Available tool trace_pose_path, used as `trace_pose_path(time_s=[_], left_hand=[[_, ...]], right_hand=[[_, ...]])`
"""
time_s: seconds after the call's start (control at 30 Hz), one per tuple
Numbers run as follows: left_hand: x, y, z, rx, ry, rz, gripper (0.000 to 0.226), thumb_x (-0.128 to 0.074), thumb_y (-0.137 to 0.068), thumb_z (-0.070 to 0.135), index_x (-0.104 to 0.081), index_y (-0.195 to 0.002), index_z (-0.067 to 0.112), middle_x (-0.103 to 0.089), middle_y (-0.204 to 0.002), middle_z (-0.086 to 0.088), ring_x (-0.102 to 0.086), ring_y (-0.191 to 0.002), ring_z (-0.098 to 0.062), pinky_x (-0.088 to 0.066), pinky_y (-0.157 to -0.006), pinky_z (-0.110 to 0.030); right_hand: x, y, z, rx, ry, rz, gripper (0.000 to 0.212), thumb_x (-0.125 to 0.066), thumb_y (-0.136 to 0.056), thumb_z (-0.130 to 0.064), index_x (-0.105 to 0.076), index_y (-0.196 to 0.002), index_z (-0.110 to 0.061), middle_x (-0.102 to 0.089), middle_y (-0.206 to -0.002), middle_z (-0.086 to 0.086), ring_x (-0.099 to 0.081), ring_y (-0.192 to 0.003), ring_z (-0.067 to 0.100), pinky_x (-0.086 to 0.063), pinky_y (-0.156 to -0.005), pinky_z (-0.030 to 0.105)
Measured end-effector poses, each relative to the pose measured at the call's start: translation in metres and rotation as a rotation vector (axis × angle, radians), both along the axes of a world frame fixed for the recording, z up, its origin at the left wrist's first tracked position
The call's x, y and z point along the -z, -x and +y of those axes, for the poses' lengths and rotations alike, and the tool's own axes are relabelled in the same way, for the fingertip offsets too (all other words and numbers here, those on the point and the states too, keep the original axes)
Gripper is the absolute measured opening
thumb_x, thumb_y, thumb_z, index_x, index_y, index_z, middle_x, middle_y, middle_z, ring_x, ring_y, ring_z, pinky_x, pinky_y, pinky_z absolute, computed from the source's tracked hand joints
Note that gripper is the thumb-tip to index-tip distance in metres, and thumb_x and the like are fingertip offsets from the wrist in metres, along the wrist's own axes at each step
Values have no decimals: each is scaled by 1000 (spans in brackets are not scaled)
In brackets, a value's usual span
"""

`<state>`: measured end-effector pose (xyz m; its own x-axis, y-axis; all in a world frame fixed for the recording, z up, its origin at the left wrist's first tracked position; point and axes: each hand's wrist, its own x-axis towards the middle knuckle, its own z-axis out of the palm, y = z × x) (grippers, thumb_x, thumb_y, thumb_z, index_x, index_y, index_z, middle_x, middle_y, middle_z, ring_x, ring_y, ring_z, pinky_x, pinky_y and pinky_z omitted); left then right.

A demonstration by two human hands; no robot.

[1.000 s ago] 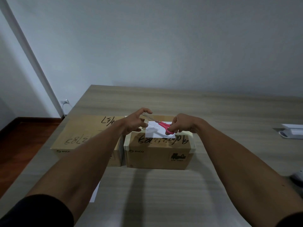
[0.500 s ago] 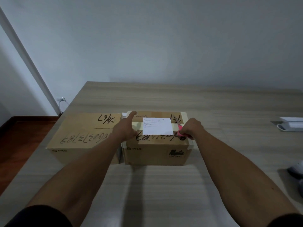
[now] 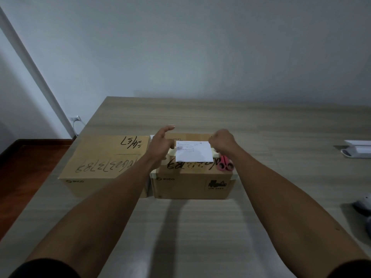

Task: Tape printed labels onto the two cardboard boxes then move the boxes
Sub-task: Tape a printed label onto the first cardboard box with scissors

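Two brown cardboard boxes stand side by side on the wooden table: the left box [image 3: 104, 163] and the right box [image 3: 192, 183], both with black handwriting on top. A white printed label [image 3: 193, 151] lies on the right box's top, over a pale tape strip [image 3: 170, 154]. Pink-handled scissors [image 3: 225, 165] lie on that box, to the right of the label. My left hand [image 3: 160, 143] hovers at the label's left edge with fingers apart. My right hand [image 3: 222, 142] is curled shut at the label's upper right corner; nothing shows in it.
A white flat object [image 3: 357, 150] lies at the table's right edge, with grey rounded objects [image 3: 363, 205] nearer me. The table [image 3: 200, 227] ends on the left just past the left box, above a dark wooden floor [image 3: 24, 167]. A wall socket with cable [image 3: 75, 119] is beyond.
A second ago my right hand held the scissors over the label; they now lie on the right box. Both hands have moved to the label's sides.
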<state>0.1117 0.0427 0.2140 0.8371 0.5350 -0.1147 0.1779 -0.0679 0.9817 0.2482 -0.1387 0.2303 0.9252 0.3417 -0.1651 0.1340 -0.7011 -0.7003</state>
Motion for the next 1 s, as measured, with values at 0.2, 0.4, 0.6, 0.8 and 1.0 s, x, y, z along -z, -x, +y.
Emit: trace_pose_path(time_s=[0.2, 0.4, 0.6, 0.8, 1.0], left_hand=[[-19, -8, -20, 56, 175, -97, 72, -48, -74, -4, -61, -130, 40, -42, -141, -3, -35, -145, -30, -35, -118, -56], [-27, -8, -28, 72, 226, -127, 75, -46, -77, -8, -58, -138, 34, -42, -138, -5, -38, -140, -22, -38, -115, -53], [-28, -5, -29, 80, 238, -126, 75, -46, -77, -8, -58, -136, 37, -40, -139, -4, -33, -144, -20, -38, -114, -48], [-22, 1, -29, 86, 44, -106, 78, -49, -82, -9, -51, -145, 36, -54, -125, -2, -54, -110, -15, -44, -99, -38], [7, 6, -13, -78, -669, 303, 77, -65, -90, 21, -31, -157, 38, 4, -171, -4, -49, -134, -29, -24, -116, -58]], right_hand=[[-16, 29, 39, -106, -581, 334, 24, -57, -100, -15, -72, -118, -14, -71, -113, 7, -69, -99, 21, -54, -66, 32], [-12, 34, 51, -35, -789, 508, 29, -64, -90, -21, -75, -109, -2, -69, -95, 7, -62, -86, 19, -45, -70, 37], [-11, 35, 52, -40, -788, 457, 21, -75, -90, -19, -75, -103, -3, -69, -83, 3, -59, -70, 13, -42, -61, 30], [-10, 30, 52, -43, -710, 380, 16, -75, -89, -16, -74, -97, -3, -69, -80, 5, -57, -67, 14, -40, -55, 28], [-17, 21, 45, -133, -418, 242, 10, -75, -90, -14, -74, -87, -5, -70, -80, 5, -55, -67, 14, -40, -57, 27]])
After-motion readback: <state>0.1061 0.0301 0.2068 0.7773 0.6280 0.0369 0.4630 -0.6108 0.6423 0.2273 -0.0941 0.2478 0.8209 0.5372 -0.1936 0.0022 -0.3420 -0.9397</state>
